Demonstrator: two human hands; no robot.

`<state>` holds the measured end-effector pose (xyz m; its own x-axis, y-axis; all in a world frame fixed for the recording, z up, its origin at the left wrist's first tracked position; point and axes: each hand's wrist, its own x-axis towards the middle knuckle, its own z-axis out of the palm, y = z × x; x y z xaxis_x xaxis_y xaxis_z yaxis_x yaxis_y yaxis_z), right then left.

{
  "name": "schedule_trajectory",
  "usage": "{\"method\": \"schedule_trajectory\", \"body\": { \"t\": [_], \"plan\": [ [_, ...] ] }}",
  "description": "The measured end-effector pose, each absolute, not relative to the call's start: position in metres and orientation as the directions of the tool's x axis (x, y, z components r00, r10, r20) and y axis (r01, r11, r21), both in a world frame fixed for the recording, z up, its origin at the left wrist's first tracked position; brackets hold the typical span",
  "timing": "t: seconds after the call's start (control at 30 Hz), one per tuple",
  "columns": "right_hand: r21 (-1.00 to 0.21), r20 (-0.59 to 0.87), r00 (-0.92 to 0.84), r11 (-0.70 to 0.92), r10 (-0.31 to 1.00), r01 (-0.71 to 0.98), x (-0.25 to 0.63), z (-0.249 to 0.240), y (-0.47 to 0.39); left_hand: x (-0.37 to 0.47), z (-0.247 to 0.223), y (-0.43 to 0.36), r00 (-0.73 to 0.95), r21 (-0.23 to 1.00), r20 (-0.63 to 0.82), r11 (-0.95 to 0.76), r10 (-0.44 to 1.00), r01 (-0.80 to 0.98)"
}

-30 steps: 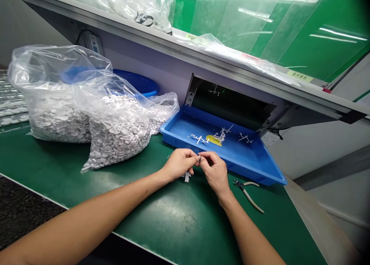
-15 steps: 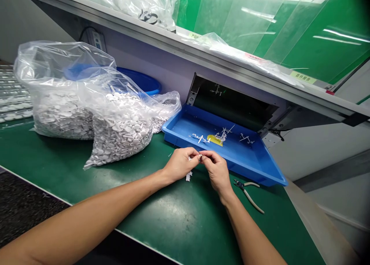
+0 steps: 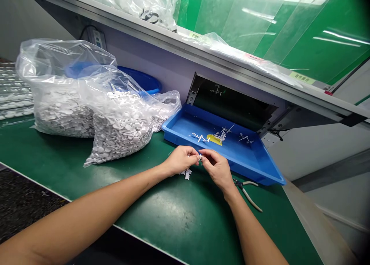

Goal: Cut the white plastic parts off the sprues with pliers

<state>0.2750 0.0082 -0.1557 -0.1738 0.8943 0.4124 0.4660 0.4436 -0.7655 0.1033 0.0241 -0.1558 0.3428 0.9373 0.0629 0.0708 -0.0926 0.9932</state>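
Between the fingertips of my two hands is a small white plastic piece (image 3: 200, 157), partly covered by the fingers. My left hand (image 3: 182, 159) is closed in a pinch on its left side. From the right, my right hand (image 3: 216, 167) pinches the same piece with thumb and forefinger. Just below my left hand, a few small white plastic parts (image 3: 187, 174) lie on the green mat. Beyond both hands is the blue tray (image 3: 245, 161), with white branching plastic sprues (image 3: 222, 135) in it. Diagonal cutters (image 3: 247, 191) with pale handles lie right of my right wrist.
Clear plastic bags of white parts (image 3: 123, 130) stand at left, with a blue basket (image 3: 141, 80) behind them. A shelf edge (image 3: 162, 37) runs across above the table (image 3: 162, 226). A dark opening (image 3: 231, 103) sits behind the tray.
My hands shift slightly and the fingertips part a little around the white piece. More of the small white parts on the mat show below my left hand.
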Motion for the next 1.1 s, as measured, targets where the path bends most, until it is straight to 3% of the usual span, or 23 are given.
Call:
{"method": "schedule_trajectory", "body": {
  "t": [0.23,0.37,0.47,0.67,1.1],
  "plan": [
    [-0.676,0.455,-0.276,0.530,0.847,0.513,0.282,-0.154,0.008,0.103,-0.159,0.026,0.365,0.997,-0.020,-0.009,0.931,0.078],
    [-0.768,0.412,-0.116,0.413,0.904,0.490,0.275,-0.159,0.009,0.105,-0.157,0.027,0.330,0.999,-0.003,-0.010,0.944,0.038],
    [-0.884,0.311,-0.016,0.296,0.950,0.362,0.265,-0.162,0.008,0.106,-0.154,0.026,0.265,0.995,0.086,-0.097,0.960,0.028],
    [-0.942,0.231,-0.061,0.239,0.971,0.236,0.260,-0.156,0.004,0.105,-0.151,0.025,0.199,0.994,0.091,-0.103,0.976,0.048],
    [-0.965,0.164,-0.166,0.193,0.972,0.176,0.272,-0.152,0.006,0.100,-0.154,0.030,0.345,0.993,0.078,-0.104,0.935,0.057]
  ]
}}
